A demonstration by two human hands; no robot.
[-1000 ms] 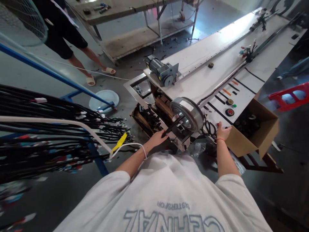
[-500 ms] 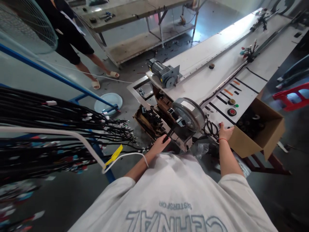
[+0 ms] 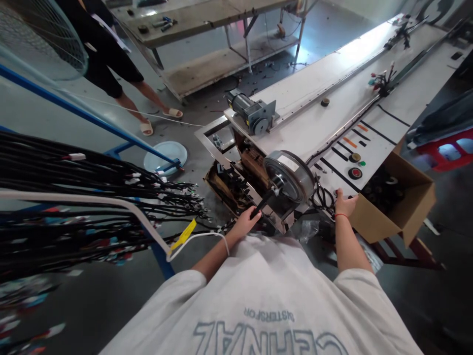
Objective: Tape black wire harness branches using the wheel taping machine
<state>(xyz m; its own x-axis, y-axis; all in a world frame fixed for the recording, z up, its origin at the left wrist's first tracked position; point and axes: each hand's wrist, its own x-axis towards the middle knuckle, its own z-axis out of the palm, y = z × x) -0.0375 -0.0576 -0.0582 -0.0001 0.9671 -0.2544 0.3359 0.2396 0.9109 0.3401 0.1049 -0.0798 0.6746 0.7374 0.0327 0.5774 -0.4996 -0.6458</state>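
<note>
A round metal hub motor (image 3: 291, 175) stands on edge at the near end of a long white workbench (image 3: 332, 88). My left hand (image 3: 247, 223) is closed round a black cable (image 3: 263, 203) that runs from the motor's axle. My right hand (image 3: 345, 203) lies flat on the bench edge with fingers stretched out, beside a tangle of black wires (image 3: 322, 197) and near a red button. A white cable loops round my left wrist.
An open cardboard box (image 3: 401, 207) hangs off the bench at right. Bundles of black wire harnesses (image 3: 84, 207) hang on a blue rack at left. A grey motor (image 3: 251, 113) sits on the bench. Another person (image 3: 111, 54) stands at the back left. A red stool (image 3: 449, 148) is at right.
My left hand slid slightly right along the black cable, and the camera shifted a little. My right hand stays on the bench edge.
</note>
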